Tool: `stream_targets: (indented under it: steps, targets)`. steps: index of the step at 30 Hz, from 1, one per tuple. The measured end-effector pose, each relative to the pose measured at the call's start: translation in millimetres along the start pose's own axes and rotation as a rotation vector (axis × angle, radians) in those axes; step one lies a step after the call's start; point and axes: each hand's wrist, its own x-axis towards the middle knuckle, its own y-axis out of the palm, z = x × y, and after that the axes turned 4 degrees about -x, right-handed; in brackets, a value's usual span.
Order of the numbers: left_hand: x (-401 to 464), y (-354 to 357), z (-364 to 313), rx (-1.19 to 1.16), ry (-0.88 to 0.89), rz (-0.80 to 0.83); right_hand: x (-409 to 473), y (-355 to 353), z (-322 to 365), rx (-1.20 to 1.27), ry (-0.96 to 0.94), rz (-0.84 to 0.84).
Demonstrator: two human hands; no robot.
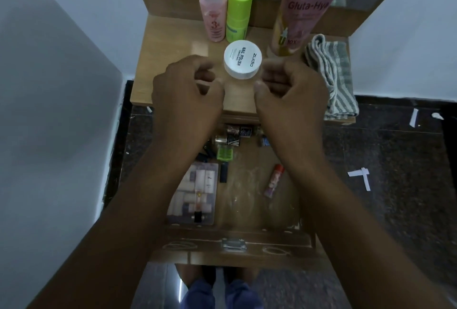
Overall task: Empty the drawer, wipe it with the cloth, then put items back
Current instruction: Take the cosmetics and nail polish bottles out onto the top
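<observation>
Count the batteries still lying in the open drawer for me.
2 show clearly: one battery at the drawer's far edge, the second battery just nearer and slightly left, both on their sides. The forearms cover parts of the drawer, so more may be hidden.

Pale walls, dark speckled stone floor w/ paper scraps, wooden dresser in corner.

The person is wearing blue trousers (glimpsed at the bottom edge), and both forearms are showing bare, no sleeves reaching them.
</observation>
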Motion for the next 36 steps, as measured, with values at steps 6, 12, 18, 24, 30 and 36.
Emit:
stream_targets:
  steps: [6, 12, 18, 24, 30, 36]
  targets:
    - [-64.2, -34.0, 25.2, 0.111, -0.062, 0.141, -71.6, -3.6, -15.7, -0.059, 0.122, 0.211]
    - [-121.0, -30.6, 54.2, 0.377, -0.314, 0.450, -123.2, 24.6, -42.7, -0.257, 0.381, 0.535]
    - [-132.2, -29.7, 60.1, 0.554, -0.356, 0.531, -137.3, 43.0, -43.6, -0.270, 0.529, 0.586]
    - [-136.6, -29.2, 66.9, 0.550, -0.400, 0.584, -144.5, 53.0, -37.2, -0.148, 0.627, 0.527]
    - [-139.0, -33.0, 69.5, 0.508, -0.376, 0.555, -151.2, 60.4, -35.1, 0.053, 0.811, 0.436]
    - [-145.1, -34.2, 73.5, 0.461, -0.314, 0.505, -147.1, 62.8, -41.4, 0.075, 0.829, 0.466]
